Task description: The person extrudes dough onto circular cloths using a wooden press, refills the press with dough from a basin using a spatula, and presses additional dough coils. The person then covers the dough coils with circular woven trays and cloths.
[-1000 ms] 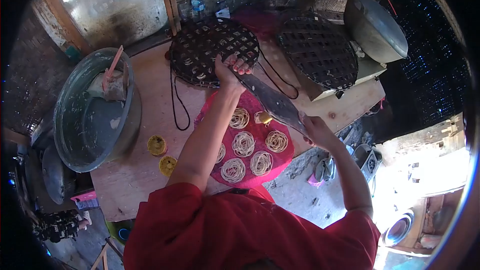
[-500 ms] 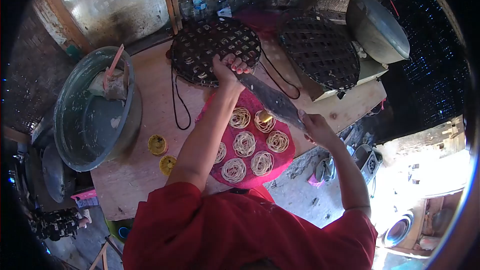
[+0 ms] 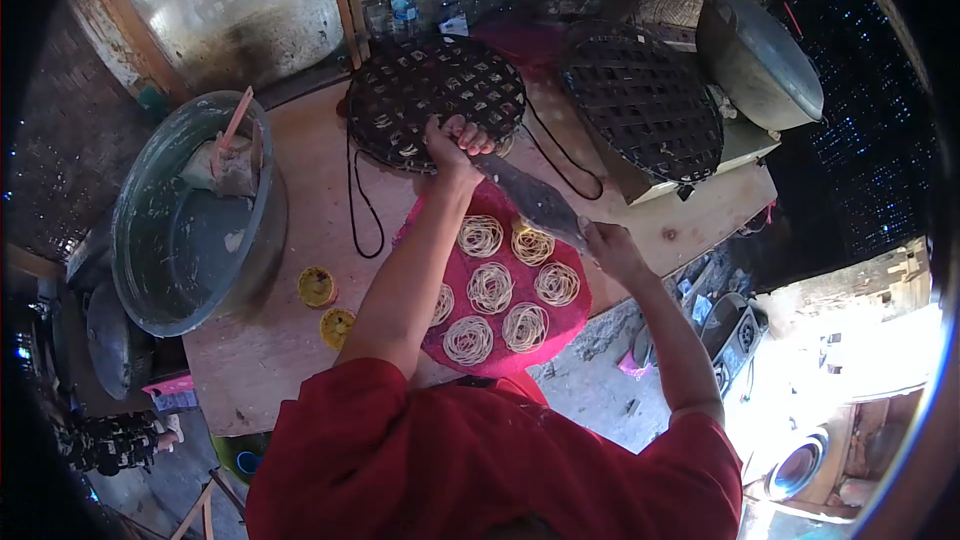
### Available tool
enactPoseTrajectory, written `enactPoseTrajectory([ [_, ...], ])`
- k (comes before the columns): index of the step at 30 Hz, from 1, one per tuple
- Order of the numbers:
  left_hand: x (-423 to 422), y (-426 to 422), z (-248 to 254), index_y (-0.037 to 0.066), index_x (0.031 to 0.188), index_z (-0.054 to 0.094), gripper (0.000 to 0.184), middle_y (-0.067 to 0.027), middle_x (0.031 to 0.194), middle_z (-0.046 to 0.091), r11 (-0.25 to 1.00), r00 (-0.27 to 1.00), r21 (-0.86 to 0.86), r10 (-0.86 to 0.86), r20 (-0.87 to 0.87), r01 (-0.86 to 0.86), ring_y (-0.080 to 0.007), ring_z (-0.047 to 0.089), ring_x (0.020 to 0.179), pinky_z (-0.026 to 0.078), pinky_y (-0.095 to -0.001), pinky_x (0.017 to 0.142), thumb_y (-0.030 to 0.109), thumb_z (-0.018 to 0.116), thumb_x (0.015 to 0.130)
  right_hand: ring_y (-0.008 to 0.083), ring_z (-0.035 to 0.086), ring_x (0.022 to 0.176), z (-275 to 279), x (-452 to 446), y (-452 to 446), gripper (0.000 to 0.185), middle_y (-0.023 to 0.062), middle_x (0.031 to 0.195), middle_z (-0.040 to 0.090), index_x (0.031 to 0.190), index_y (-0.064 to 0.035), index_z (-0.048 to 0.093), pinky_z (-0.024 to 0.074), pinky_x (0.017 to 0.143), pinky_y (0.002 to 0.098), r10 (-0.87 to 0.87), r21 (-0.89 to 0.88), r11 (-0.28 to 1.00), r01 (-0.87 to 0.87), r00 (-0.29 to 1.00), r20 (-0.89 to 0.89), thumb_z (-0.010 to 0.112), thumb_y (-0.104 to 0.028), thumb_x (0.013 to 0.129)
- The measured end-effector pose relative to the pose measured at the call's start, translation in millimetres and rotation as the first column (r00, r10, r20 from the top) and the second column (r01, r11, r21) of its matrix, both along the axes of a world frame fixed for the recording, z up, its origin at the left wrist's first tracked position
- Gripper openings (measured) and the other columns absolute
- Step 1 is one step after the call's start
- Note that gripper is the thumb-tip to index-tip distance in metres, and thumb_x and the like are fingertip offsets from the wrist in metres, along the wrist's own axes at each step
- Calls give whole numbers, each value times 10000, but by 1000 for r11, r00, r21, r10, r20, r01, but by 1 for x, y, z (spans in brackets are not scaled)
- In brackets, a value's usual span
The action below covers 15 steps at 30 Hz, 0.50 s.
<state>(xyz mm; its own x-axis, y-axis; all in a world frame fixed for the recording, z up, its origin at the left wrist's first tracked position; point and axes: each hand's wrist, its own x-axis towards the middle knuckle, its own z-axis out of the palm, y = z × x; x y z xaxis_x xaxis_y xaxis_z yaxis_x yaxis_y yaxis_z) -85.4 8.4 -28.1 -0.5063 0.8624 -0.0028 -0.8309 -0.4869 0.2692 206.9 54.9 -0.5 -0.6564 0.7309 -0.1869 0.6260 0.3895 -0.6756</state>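
Curling left-hand (image 3: 458, 143) and right-hand (image 3: 612, 248) fingers tightly around opposite ends of a long, dark wooden bar (image 3: 542, 203), probably for balanced leverage, and holding it slantwise above pale, coiled noodle-like nests (image 3: 490, 288) on a bright pink sheet (image 3: 523, 285).

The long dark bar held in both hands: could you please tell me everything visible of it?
The long dark bar looks like worn wood with pale specks, broad mid-length and narrower towards its ends. It slants above the pink mat with its noodle-like nests, the far end in the left hand, the near one in the right hand. The fingers hide both tips.
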Motion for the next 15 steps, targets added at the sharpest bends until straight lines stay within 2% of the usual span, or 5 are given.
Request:
enactPoseTrajectory([
  [6,-18,-43,62,151,647,444,534,-12,553,473,963,987,263,-14,-160,56,-156,467,494,415,-319,560,583,249,894,150,487,567,36,-8,-1,614,96,547,492,776,51,599,407,533,349,118,-108,986,-124,991,-60,432,-525,906],
  [9,19,-109,159,86,890,519,557,-103,830,581,993,972,-32,104,-210,-113,-228,570,804,450,-398,798,578,258,915,122,469,571,129,-7,-36,579,73,539,458,795,27,591,399,516,333,198,-310,916,-254,960,-201,452,-526,901],
  [11,39,-153,166,30,1167,452,533,-126,1122,543,1000,409,-27,-19,-912,-14,-251,516,1063,388,-380,949,496,442,907,124,487,527,164,-9,-55,531,62,557,485,841,-7,583,393,483,314,306,-282,883,-374,916,-259,456,-519,900],
  [13,58,-193,132,65,1239,461,490,-103,1166,539,971,-158,-52,-90,-983,-234,-246,491,1132,361,-363,974,306,625,844,126,506,483,167,-17,-75,486,52,575,512,886,-40,574,387,449,295,407,-248,837,-487,859,-311,461,-512,899],
  [15,71,-225,94,104,1231,492,459,-96,1167,542,946,-384,-73,-198,-902,-315,-246,494,1132,363,-372,972,260,647,829,186,525,517,154,-35,-102,475,81,581,521,883,-44,579,416,503,343,603,408,767,-495,773,-196,454,-503,904],
])
